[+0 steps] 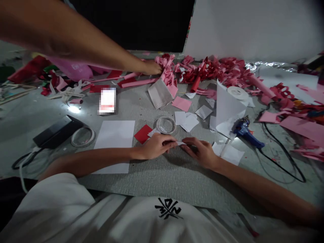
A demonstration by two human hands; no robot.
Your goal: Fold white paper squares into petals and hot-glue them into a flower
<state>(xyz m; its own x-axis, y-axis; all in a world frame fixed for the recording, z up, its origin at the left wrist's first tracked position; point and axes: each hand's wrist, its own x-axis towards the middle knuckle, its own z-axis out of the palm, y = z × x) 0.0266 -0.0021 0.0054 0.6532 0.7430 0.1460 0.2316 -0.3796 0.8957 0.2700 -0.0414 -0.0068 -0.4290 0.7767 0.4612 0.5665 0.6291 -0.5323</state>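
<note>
My left hand (155, 146) and my right hand (200, 152) meet over the grey mat (172, 175), and both pinch a small white paper piece (181, 143) between their fingertips. A roll of clear tape (165, 125) lies just beyond my left hand, next to a red paper square (143, 133). A white sheet (115, 141) lies under my left forearm. A blue glue gun (246, 132) rests to the right of my right hand.
Another person's arm (76, 40) reaches across from the upper left, its hand (152, 66) on the heap of pink and red paper cut-outs (215, 69). A black device (57, 131), a second tape roll (82, 136), a black cable (280, 158) and white paper scraps (187, 120) lie around.
</note>
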